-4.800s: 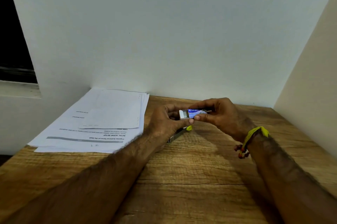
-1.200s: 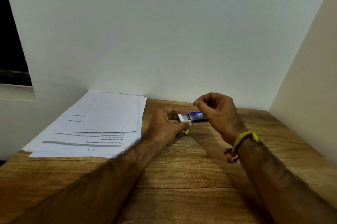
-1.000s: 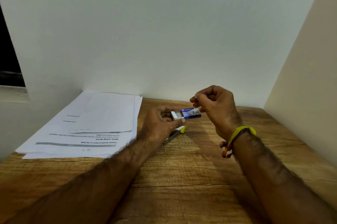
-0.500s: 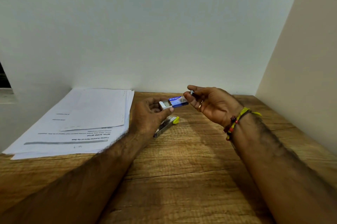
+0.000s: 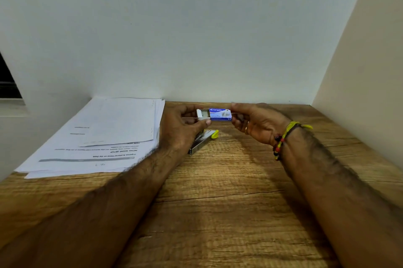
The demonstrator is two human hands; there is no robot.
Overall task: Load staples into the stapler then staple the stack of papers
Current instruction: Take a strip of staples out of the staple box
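A small blue staple box (image 5: 220,114) is held above the wooden table, its white inner tray (image 5: 201,114) slid partly out to the left. My left hand (image 5: 181,129) pinches the tray end. My right hand (image 5: 258,123), with a yellow and beaded wristband, grips the sleeve's right end. Whether it also holds a strip of staples I cannot tell. The metal stapler (image 5: 201,142) with a yellow tip lies flat on the table just below my left hand, partly hidden by it. The stack of papers (image 5: 104,134) lies at the left.
The wooden table (image 5: 229,191) ends at a white wall behind and a cream side wall (image 5: 359,71) at the right. A dark window opening (image 5: 8,84) sits at the far left. The papers reach the table's left edge.
My right hand had lifted off the box, pinching something small; it is now back at the sleeve's right end. My left hand has kept hold of the tray end. The view has swung right.
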